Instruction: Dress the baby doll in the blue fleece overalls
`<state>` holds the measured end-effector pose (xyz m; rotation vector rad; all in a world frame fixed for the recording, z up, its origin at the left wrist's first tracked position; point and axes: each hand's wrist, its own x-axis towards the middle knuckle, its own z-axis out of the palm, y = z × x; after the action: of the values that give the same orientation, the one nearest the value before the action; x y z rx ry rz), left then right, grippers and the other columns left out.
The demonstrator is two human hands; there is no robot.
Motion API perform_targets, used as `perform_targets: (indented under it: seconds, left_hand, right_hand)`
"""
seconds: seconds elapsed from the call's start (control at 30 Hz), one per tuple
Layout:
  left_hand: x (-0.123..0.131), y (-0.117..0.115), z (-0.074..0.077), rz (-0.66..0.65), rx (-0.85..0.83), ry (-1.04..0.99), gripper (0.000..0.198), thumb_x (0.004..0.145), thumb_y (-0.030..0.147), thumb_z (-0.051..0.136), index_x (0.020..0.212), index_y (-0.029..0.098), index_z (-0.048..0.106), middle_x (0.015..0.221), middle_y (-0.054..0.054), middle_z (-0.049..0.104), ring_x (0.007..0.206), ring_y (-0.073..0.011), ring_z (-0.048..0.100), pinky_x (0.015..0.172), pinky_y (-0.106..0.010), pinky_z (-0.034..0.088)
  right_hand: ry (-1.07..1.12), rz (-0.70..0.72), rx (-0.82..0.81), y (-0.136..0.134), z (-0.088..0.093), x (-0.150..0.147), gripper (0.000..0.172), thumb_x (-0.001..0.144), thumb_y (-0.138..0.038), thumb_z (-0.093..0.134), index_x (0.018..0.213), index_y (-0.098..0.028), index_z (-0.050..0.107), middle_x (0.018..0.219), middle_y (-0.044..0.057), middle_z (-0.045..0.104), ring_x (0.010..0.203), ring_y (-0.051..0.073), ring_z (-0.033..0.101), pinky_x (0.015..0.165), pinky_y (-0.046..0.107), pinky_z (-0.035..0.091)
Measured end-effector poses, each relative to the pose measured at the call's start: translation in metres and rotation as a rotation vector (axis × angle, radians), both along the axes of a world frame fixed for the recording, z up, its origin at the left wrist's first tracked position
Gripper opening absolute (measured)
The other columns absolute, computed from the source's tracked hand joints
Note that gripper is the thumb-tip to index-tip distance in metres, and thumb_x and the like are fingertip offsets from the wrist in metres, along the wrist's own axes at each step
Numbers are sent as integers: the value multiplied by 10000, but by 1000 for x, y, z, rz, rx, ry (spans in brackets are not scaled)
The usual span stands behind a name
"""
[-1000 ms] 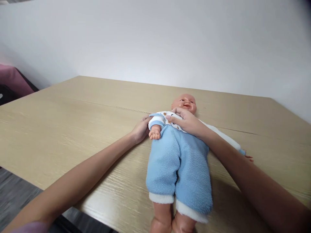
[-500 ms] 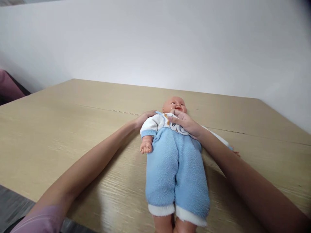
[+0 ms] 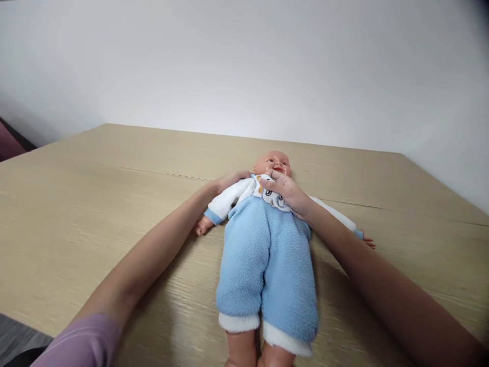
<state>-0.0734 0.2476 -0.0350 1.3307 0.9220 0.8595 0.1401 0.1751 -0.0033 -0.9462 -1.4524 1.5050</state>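
Observation:
A baby doll [image 3: 275, 160] lies on its back on the table, head away from me and legs toward me. It wears a fleecy light-blue and white outfit [image 3: 246, 260] with an animal face on the chest. At the doll's shoulder, beside the neck, my left hand [image 3: 234, 179] is closed on the outfit's collar edge; its fingertips are partly hidden. Across the upper chest lies my right hand [image 3: 287, 191], fingers bent at the neckline just under the chin and thumb on the chest. Both doll arms stretch out sideways, partly behind my forearms.
The wooden table [image 3: 95, 204] has a thin seam running across it. A white wall [image 3: 244, 66] stands behind its far edge. Something pinkish and dark [image 3: 13, 140] shows at the far left. Grey floor [image 3: 19, 334] appears at the lower left.
The doll's arm on the left has swung outward from its side and now passes by my left forearm. The view has shifted slightly; both hands stay at the doll's neckline.

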Motion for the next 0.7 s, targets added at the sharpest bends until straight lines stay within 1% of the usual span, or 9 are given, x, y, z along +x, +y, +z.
perform_targets:
  seconds: [0.07, 0.17, 0.3, 0.4, 0.47, 0.5, 0.6, 0.63, 0.7]
  left_hand:
    - [2, 0, 2, -99, -61, 78, 233, 808, 422, 727, 694, 230, 660, 609, -39, 651, 584, -236, 592, 633, -397, 556]
    - [0, 0, 7, -206, -85, 152, 251, 796, 458, 643, 687, 232, 657, 638, -55, 643, 595, -242, 570, 627, -400, 528]
    - [-9, 1, 20, -227, 36, 218, 182, 778, 393, 662, 800, 231, 739, 801, -30, 695, 767, -229, 590, 730, -326, 515]
    - [-21, 1, 32, -199, 120, 303, 151, 788, 310, 694, 862, 220, 790, 915, -34, 729, 889, -231, 596, 758, -280, 480]
    - [-30, -1, 40, -163, 186, 372, 153, 808, 281, 715, 921, 209, 789, 967, -43, 736, 929, -232, 606, 777, -272, 469]
    - [-34, -3, 44, -145, 222, 402, 166, 826, 286, 729, 959, 201, 781, 986, -49, 737, 939, -233, 615, 788, -274, 470]
    - [-45, -8, 54, -143, 273, 447, 262, 856, 367, 798, 1043, 188, 763, 1002, -64, 735, 931, -237, 638, 779, -277, 478]
    - [-46, -10, 56, -161, 269, 451, 296, 849, 394, 826, 1054, 187, 770, 1014, -69, 743, 937, -238, 643, 774, -272, 479]
    - [-46, -12, 58, -194, 248, 467, 334, 820, 416, 877, 1048, 187, 793, 1028, -76, 764, 942, -235, 650, 759, -254, 473]
  right_hand:
    - [19, -17, 2, -1, 0, 0, 569, 715, -588, 988, 897, -243, 573, 841, -44, 636, 765, 155, 592, 718, 278, 465]
    - [55, -24, -16, -1, 0, -1, 593, 701, -598, 1002, 885, -237, 570, 819, -53, 625, 736, 135, 576, 702, 263, 459]
    - [28, -69, -26, -2, 5, -2, 616, 669, -636, 998, 887, -242, 576, 825, -39, 653, 742, 151, 602, 692, 279, 485]
    - [-52, -134, 29, -3, 12, -1, 612, 689, -678, 952, 896, -250, 566, 822, -27, 658, 719, 164, 595, 654, 297, 464]
    - [-179, -162, 125, -4, 19, 3, 581, 743, -689, 902, 888, -252, 548, 821, -14, 661, 719, 175, 596, 653, 309, 448]
    - [-290, -171, 200, -4, 22, 7, 539, 787, -676, 873, 887, -250, 559, 840, 1, 678, 741, 188, 610, 671, 320, 450]
    - [-728, -183, 397, -5, 33, 20, 401, 906, -623, 782, 922, -237, 674, 975, 68, 758, 877, 257, 674, 754, 370, 470]
    - [-859, -160, 405, -5, 37, 26, 405, 930, -638, 752, 923, -236, 705, 997, 82, 773, 895, 277, 683, 760, 383, 472]
    - [-1028, -60, 334, -3, 43, 37, 512, 951, -742, 682, 876, -237, 724, 950, 86, 782, 854, 289, 689, 725, 392, 465]
